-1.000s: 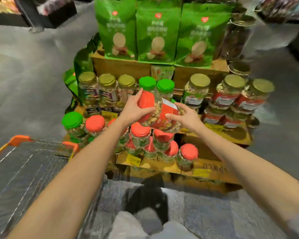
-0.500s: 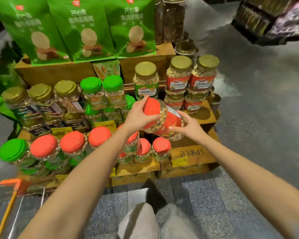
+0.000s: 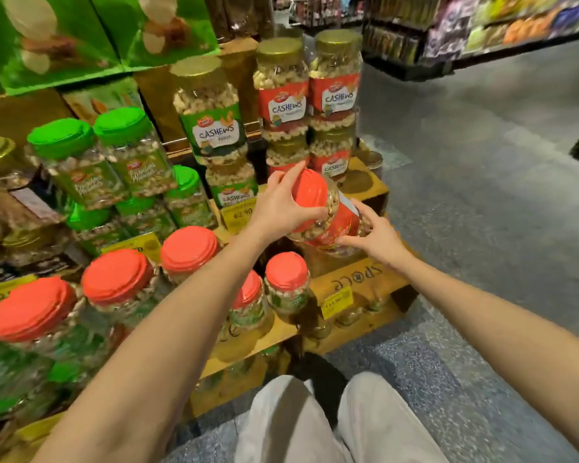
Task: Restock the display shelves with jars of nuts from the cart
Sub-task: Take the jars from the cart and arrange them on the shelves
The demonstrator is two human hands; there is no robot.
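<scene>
Nearest the viewer, the person's light trousers (image 3: 301,422) face the stand, and both forearms reach forward and converge over its right end. The left hand (image 3: 278,208) wraps its fingers and thumb round the lid end of a red-lidded jar of nuts (image 3: 328,212). The right hand (image 3: 378,242) pinches the jar's body from the far side, with spread fingers above and thumb beneath. The jar lies tilted, lid toward the person, in the air above a bare corner of the wooden display shelf (image 3: 355,285). The two-handed hold probably serves to turn it upright and steer it into that gap. Just left of the gap stand small red-lidded jars (image 3: 286,272), and a yellow price tag (image 3: 336,297) marks the shelf edge. On the tier behind are green-lidded jars (image 3: 131,152) and stacked gold-lidded cashew jars (image 3: 281,91), labels outward. Green snack bags (image 3: 57,38) top the stand, and aisle shelving (image 3: 515,25) lies beyond. The cart is out of view.
</scene>
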